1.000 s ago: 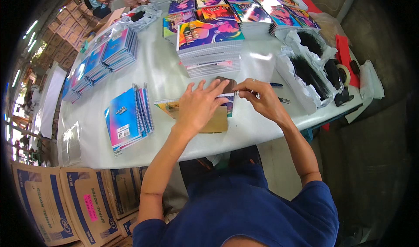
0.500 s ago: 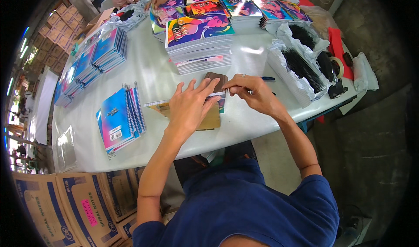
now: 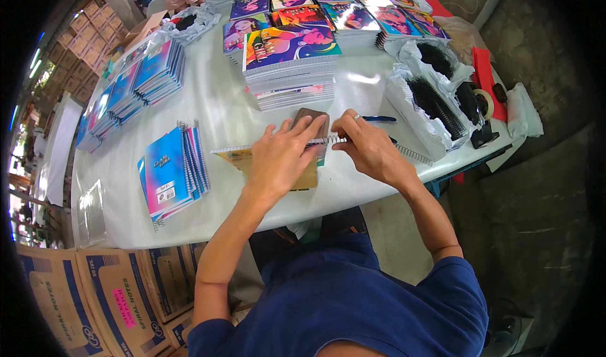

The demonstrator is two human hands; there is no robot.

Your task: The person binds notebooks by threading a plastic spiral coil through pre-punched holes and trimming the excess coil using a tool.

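My left hand (image 3: 281, 158) lies spread over a notebook (image 3: 304, 179) with a tan back, pressing it to the table. Its fingertips touch a dark brown block (image 3: 320, 118) behind the notebook. Just right of the notebook's edge, my right hand (image 3: 372, 152) pinches a thin spiral binding wire (image 3: 413, 154). One part of this wire bridges the gap between my hands at the notebook's edge; the rest sticks out to the right. How far it runs into the notebook is hidden under my left hand.
A tall stack of colourful notebooks (image 3: 290, 51) stands ahead, more stacks behind it. Blue spiral notebooks (image 3: 165, 168) lie at left. On the right are a blue pen (image 3: 380, 118), a paper-lined box of black coils (image 3: 435, 108) and a tape roll (image 3: 484, 103). Cartons (image 3: 126, 294) stand lower left.
My right hand has shifted slightly right and down, and the spiral wire now shows on both sides of it. Another person's hand has left the far notebook stack. My left hand stays nearly in place.
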